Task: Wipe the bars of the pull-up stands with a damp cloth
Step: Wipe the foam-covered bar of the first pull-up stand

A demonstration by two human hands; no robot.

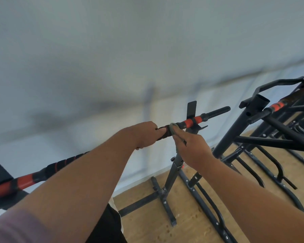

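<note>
Wiping underway: left hand (pixel 146 134) grips the bar (pixel 189 123); right hand (pixel 191 148) pinches cloth (pixel 174 128) against it. Next: slide cloth toward the bar's end.

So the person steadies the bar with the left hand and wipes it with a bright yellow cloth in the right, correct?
Not quite: the head view shows the cloth is grey-green, not yellow. The left hand does grip the bar while the right hand holds the cloth against it.
</note>
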